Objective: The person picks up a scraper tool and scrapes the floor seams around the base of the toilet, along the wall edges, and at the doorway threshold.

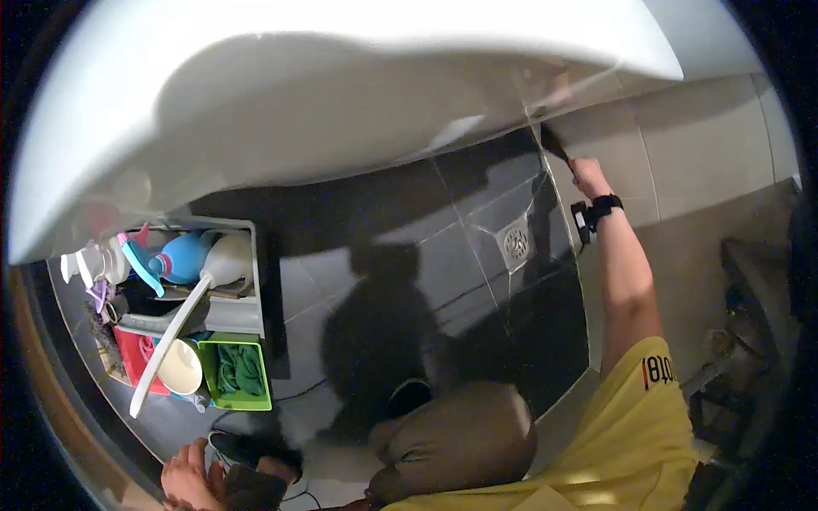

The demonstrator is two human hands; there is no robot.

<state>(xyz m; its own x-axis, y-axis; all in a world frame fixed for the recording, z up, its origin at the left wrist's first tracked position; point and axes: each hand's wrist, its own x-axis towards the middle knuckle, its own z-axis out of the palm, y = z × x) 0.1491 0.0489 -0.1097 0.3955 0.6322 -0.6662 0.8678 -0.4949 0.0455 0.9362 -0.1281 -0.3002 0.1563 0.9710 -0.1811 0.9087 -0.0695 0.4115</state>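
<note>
My right hand (590, 177) is closed around the handle of a dark, brush-like tool (555, 143). The tool's far end lies against the bottom of the tiled wall, where it meets the dark floor, below the white basin-like fixture (409, 102); its exact tip is blurred. My left hand (189, 479) is at the lower left, near my shoe (243, 447), with its fingers apart and nothing visible in it.
A grey caddy (256, 272) with a blue bottle (183, 257), white bottle (228, 260) and white long-handled brush (170, 332) stands left. Beside it is a green bin (266, 392) with dark green cloth (239, 368). A floor drain (516, 244) lies right of centre.
</note>
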